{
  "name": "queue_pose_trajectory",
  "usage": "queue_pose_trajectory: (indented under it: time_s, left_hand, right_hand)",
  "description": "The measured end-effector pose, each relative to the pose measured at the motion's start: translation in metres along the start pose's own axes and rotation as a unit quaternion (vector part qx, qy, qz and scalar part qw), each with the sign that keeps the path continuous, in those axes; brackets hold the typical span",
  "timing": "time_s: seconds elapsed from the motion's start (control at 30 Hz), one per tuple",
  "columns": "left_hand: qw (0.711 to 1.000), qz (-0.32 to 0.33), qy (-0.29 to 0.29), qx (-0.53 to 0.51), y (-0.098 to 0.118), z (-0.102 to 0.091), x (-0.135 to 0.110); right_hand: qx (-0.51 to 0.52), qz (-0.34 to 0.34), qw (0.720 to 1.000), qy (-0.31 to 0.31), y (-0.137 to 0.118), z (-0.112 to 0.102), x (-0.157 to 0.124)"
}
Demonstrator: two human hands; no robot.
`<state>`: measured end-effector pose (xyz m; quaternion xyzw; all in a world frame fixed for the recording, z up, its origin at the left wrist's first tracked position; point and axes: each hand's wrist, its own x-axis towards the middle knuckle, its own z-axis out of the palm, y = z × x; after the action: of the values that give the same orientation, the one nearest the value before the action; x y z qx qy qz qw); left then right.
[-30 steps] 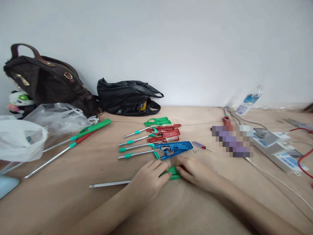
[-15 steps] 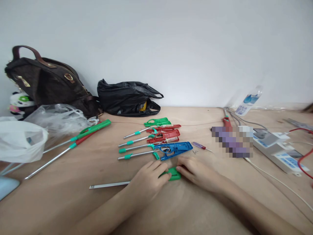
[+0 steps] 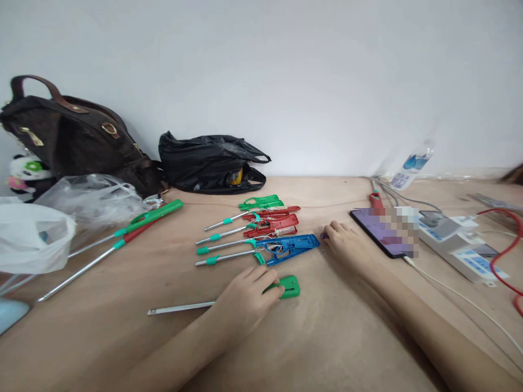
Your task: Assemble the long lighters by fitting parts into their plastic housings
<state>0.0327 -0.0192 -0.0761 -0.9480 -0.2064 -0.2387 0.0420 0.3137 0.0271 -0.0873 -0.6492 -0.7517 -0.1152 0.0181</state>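
While left hand (image 3: 245, 298) pins green handle (image 3: 288, 286).

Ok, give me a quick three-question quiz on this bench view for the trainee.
1. True or false: the left hand rests on the green handle piece.
2. What is the right hand touching? A) black plastic bag B) small purple screwdriver C) power strip
3. Fill in: the phone lies to the ____ of the right hand.

Key:
1. True; its fingers cover the piece's left end, and the metal rod sticks out past the hand.
2. B; only the small purple screwdriver tip shows at the fingertips, beside the blue tool.
3. Right, on the wooden table.
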Motion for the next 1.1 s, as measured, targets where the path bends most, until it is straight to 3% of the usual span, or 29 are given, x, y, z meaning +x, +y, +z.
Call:
queue_pose_trajectory:
  time_s: [0.1,0.2,0.27,0.33,0.4,0.5,0.6,0.83,1.1]
  left_hand:
    - [1.0,-0.001,0.005,-0.001,-0.001,0.001,0.0]
    - [1.0,-0.006,0.005,-0.002,-0.001,0.002,0.0]
    - [1.0,-0.006,0.005,-0.003,-0.001,0.002,0.0]
    - [1.0,-0.005,0.005,-0.003,-0.001,0.002,0.0]
    - [1.0,-0.004,0.001,-0.001,0.0,0.002,-0.001]
    - [1.0,-0.005,-0.003,0.0,0.0,0.002,0.0]
    - [1.0,-0.007,0.003,-0.001,0.0,0.002,0.0]
    - [1.0,0.001,0.01,-0.002,-0.001,0.003,0.001]
    - [1.0,-0.006,-0.001,0.0,-0.001,0.002,0.0]
  right_hand:
    - [0.064,0.005,0.997,0.041,0.008,-0.002,0.003]
    - [0.178,0.034,0.969,0.169,0.012,-0.015,-0.001]
    - [0.302,0.056,0.911,0.274,0.008,-0.03,-0.008]
    - [0.463,0.038,0.82,0.334,-0.003,-0.045,-0.017]
    - [0.597,-0.009,0.738,0.314,-0.018,-0.057,-0.027]
    - [0.706,-0.056,0.673,0.213,-0.037,-0.064,-0.036]
    - [0.733,-0.078,0.654,0.168,-0.047,-0.061,-0.037]
    - [0.746,-0.11,0.649,0.1,-0.053,-0.054,-0.039]
    - [0.736,-0.115,0.661,0.09,-0.056,-0.053,-0.039]
